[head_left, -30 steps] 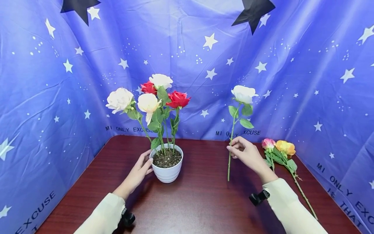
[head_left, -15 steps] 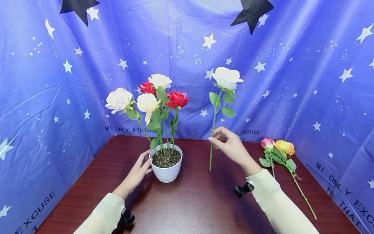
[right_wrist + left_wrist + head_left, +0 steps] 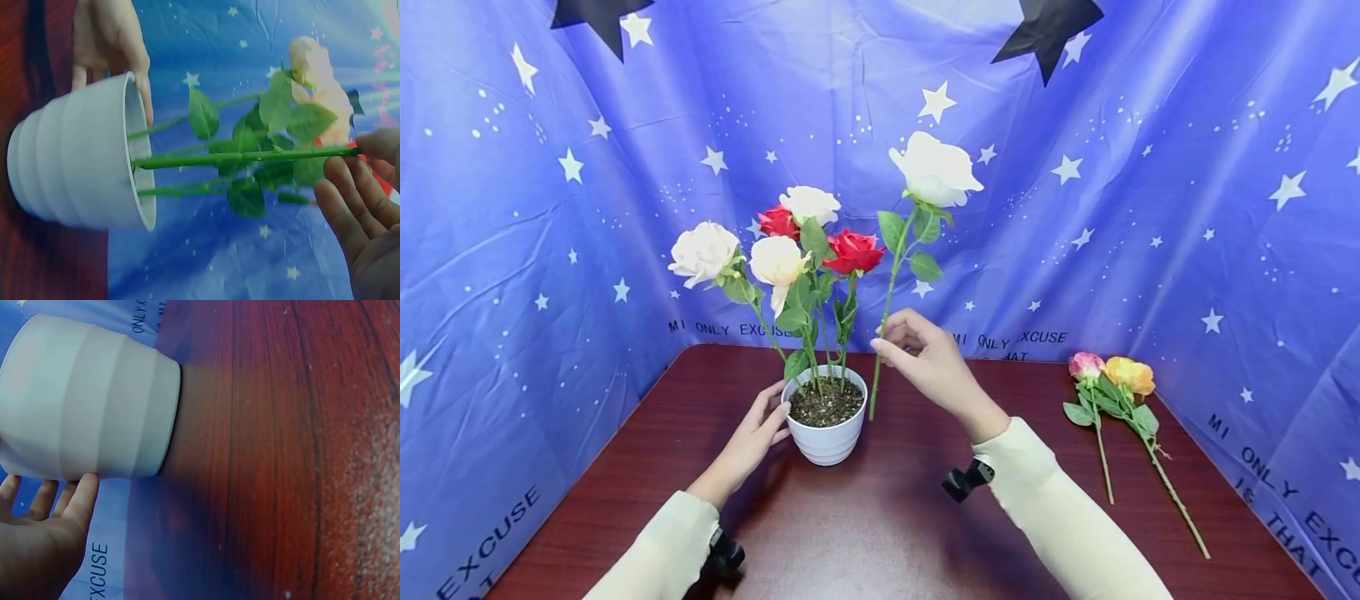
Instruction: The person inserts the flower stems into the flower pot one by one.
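Observation:
My right hand [image 3: 932, 367] pinches the stem of a white rose [image 3: 936, 171] between thumb and fingers. The rose is upright with a slight lean to the right, its cut stem end beside the pot's right rim in the head view. A white ribbed flowerpot [image 3: 826, 443] stands on the table, filled with dark soil [image 3: 827, 407]. Two red roses [image 3: 853, 252] and several white or cream roses [image 3: 703, 252] stand in it. Against the pot's left side rests my left hand [image 3: 748, 446], its fingers [image 3: 81, 500] fairly straight and touching the wall.
A pink rose [image 3: 1086, 366] and an orange-yellow rose [image 3: 1129, 377] lie at the right of the dark red wooden table [image 3: 850, 533]. A blue star-printed cloth [image 3: 865, 92] surrounds the table at the back and sides.
The right hand has carried the white rose leftward and up, from the table's right half to beside the pot. My left hand and the pot have stayed in place.

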Demonstrator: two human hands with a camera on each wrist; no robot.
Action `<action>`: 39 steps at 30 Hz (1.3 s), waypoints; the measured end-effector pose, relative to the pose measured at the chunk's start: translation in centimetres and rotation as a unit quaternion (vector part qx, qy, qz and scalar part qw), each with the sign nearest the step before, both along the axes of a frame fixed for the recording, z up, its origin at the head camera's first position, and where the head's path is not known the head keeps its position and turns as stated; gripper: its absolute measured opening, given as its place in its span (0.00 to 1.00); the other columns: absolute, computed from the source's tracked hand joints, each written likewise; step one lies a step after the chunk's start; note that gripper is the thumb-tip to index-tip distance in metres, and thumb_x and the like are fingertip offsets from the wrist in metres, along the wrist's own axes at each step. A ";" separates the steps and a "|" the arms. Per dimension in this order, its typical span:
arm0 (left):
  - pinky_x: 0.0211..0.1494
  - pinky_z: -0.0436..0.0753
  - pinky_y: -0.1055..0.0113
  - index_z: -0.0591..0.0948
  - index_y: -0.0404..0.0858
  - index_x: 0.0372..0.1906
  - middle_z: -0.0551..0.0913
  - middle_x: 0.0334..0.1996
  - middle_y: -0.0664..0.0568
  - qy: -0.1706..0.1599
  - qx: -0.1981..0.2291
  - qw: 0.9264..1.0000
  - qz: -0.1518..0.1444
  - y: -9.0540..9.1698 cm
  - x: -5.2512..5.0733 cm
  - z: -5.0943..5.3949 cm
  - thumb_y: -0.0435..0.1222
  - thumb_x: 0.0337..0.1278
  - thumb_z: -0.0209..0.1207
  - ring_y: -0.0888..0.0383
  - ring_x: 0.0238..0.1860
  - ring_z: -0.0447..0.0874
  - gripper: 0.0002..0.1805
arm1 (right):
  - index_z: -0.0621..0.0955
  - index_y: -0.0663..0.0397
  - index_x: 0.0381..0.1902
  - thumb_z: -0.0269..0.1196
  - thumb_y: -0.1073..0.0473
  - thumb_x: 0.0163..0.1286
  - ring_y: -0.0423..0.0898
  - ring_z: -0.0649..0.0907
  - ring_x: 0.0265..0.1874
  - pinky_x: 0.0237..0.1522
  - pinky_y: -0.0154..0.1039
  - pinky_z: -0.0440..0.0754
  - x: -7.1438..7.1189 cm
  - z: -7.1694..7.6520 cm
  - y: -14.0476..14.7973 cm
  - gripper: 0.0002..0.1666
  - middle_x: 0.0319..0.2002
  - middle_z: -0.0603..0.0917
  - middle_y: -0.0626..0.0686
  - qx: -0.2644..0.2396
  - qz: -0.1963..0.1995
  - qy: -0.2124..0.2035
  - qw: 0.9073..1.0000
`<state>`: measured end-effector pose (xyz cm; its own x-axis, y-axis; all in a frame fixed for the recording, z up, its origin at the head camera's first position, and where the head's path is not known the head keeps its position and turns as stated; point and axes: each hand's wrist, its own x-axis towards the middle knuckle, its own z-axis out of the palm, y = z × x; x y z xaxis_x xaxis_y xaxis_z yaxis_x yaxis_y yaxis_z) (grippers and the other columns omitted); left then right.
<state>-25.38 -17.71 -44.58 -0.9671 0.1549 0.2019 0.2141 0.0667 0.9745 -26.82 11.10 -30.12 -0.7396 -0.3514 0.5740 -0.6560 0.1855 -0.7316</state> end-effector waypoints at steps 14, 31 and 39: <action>0.66 0.71 0.42 0.55 0.37 0.77 0.61 0.70 0.32 -0.007 0.008 1.000 -0.006 0.0 0.0 0.3 0.39 0.79 0.47 0.37 0.69 0.63 0.29 | 0.80 0.47 0.42 0.69 0.57 0.68 0.37 0.84 0.30 0.32 0.36 0.83 -0.3 -1.5 -6.0 0.08 0.33 0.86 0.43 0.042 -0.013 0.058 0.997; 0.66 0.71 0.42 0.54 0.37 0.77 0.61 0.70 0.32 -0.002 -0.001 1.000 -0.002 0.0 0.1 0.4 0.39 0.80 0.46 0.38 0.69 0.63 0.29 | 0.82 0.49 0.44 0.68 0.55 0.70 0.35 0.84 0.32 0.34 0.33 0.82 -1.5 -3.9 -9.0 0.09 0.35 0.87 0.45 0.061 -0.025 0.054 0.996; 0.66 0.72 0.43 0.54 0.37 0.77 0.62 0.70 0.32 0.001 -0.004 1.000 0.001 0.0 0.1 0.2 0.39 0.80 0.46 0.38 0.69 0.63 0.29 | 0.82 0.51 0.46 0.67 0.56 0.70 0.36 0.86 0.35 0.38 0.32 0.82 -1.7 -4.0 -9.6 0.10 0.36 0.89 0.47 0.109 -0.041 0.088 0.989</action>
<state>-25.26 -17.67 -44.37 -0.9668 0.1551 0.2032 0.2167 0.0753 0.9733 -28.54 1.54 -34.17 -0.6657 -0.4249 0.6134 -0.7462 0.3843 -0.5436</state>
